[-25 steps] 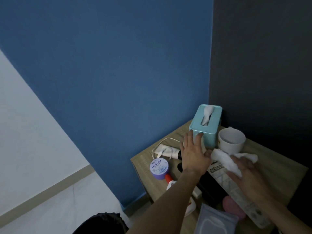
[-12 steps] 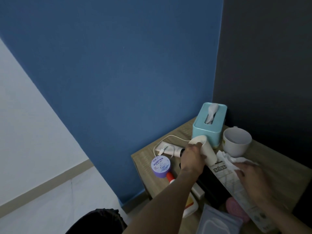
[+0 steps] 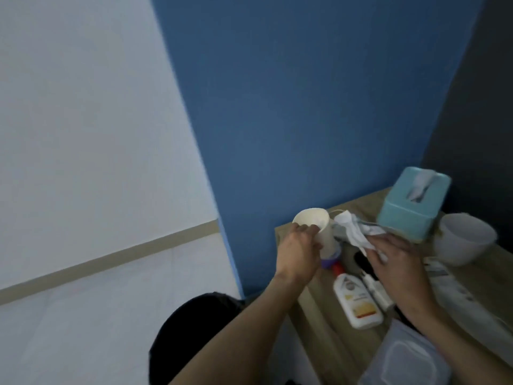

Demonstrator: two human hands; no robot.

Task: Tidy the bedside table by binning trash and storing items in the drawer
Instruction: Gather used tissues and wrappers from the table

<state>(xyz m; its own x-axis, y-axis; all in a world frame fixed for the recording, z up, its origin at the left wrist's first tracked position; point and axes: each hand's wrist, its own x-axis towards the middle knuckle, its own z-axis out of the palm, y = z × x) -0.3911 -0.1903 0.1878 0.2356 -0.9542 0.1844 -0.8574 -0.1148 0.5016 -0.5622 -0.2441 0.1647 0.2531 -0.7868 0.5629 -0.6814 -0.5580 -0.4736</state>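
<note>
1. The left hand (image 3: 298,254) grips a white paper cup (image 3: 315,225), with the fingers (image 3: 308,228) curled round its rim and wall. The cup is tilted so that its open mouth faces 10 o'clock, and it is held over the 9 o'clock edge of the tabletop (image 3: 313,315).
2. The right hand (image 3: 399,262) holds a crumpled tissue (image 3: 354,230) under its closed fingertips. The thumb is hidden. The tissue sits at 3 o'clock of the cup, just beside its wall.
3. A purple tub (image 3: 413,262) is not the thing under the cup. The purple tub (image 3: 329,262) shows partly beneath the cup's base at 6 o'clock.
4. A white lotion bottle (image 3: 356,304) with a red cap lies flat at 6 o'clock of the tub. A slim white tube (image 3: 379,294) lies just beside it at 3 o'clock.
5. A teal tissue box (image 3: 413,209) stands at the tabletop's 1 o'clock corner. A white mug (image 3: 466,240) stands at 4 o'clock of the box.
6. A wipes pack (image 3: 402,357) lies at the near edge, under the right forearm.
7. A dark round bin (image 3: 194,343) sits on the floor at 8 o'clock of the tabletop.
</note>
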